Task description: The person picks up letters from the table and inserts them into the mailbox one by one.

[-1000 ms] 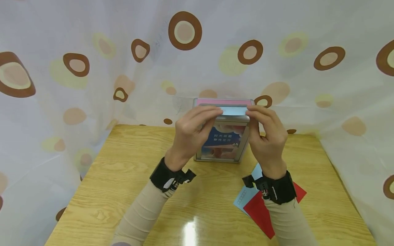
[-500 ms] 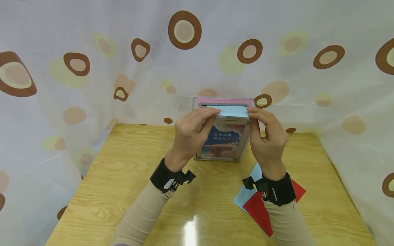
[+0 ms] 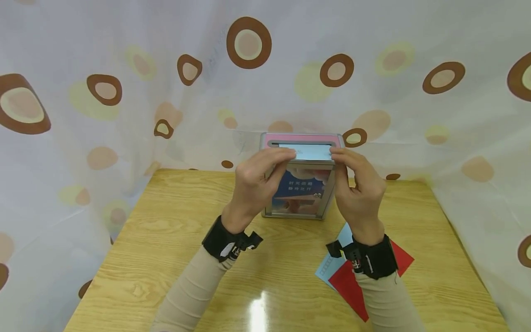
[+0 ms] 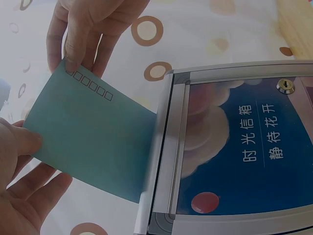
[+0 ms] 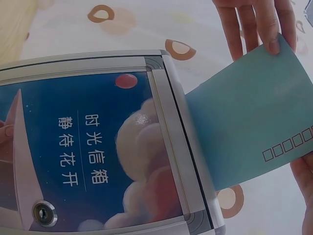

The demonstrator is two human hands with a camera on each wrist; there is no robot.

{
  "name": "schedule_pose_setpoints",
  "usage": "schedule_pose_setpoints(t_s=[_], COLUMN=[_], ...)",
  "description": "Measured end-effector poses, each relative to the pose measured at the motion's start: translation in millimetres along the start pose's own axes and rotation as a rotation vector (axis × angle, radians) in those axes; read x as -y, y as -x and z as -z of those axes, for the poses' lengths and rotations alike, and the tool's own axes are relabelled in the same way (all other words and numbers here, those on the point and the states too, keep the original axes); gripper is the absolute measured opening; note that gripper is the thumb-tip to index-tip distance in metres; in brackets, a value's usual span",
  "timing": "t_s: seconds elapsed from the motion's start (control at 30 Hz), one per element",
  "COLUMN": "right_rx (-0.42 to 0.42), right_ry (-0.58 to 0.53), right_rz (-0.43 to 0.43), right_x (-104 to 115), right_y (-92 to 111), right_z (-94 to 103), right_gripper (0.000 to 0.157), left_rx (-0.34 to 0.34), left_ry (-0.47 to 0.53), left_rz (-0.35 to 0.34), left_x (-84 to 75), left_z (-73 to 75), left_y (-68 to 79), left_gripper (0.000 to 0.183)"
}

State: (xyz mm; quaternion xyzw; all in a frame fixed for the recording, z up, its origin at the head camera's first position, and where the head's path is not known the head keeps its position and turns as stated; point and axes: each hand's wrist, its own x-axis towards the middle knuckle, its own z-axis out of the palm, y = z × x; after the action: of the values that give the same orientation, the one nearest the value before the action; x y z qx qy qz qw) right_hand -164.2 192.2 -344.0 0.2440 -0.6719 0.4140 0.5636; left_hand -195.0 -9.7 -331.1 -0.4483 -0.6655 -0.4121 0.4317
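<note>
A light blue envelope [image 3: 314, 152] with a row of small postcode squares stands at the slotted top of a metal-framed letter box [image 3: 296, 191]. Its lower edge passes behind the box's top rim in both wrist views, where the slot itself is hidden. My left hand [image 3: 259, 182] pinches one upper corner between thumb and fingers. At the opposite upper corner, my right hand [image 3: 357, 191] pinches the envelope the same way. Much of the envelope's face [image 4: 93, 132] shows above the rim in the left wrist view, slightly bowed.
Under my right forearm lie a red envelope [image 3: 346, 286] and another light blue envelope [image 3: 327, 267], overlapping on the wooden table [image 3: 174, 249]. A keyhole lock [image 5: 45, 213] sits on the box's front. A patterned curtain [image 3: 286, 92] hangs close behind the box.
The envelope's visible face has grown a little in the head view, and the slot's left end now shows past it. Both hands keep their pinch and have shifted only slightly.
</note>
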Motion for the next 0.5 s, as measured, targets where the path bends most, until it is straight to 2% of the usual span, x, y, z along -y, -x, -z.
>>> schedule_pose_setpoints(t_s=[0.33,0.5], right_rx=[0.014,0.015], right_ry=[0.009,-0.021], right_rz=[-0.01,-0.015], right_x=[-4.6,-6.8], right_y=[2.9,4.5], right_z=[3.2,3.2], right_gripper=[0.015,0.012], left_rx=[0.001,-0.003], left_ry=[0.0,-0.006], left_rz=[0.001,-0.002], left_x=[1.6,2.3], left_z=[-3.9,-5.8], left_y=[1.7,3.0], left_gripper=[0.017,0.017])
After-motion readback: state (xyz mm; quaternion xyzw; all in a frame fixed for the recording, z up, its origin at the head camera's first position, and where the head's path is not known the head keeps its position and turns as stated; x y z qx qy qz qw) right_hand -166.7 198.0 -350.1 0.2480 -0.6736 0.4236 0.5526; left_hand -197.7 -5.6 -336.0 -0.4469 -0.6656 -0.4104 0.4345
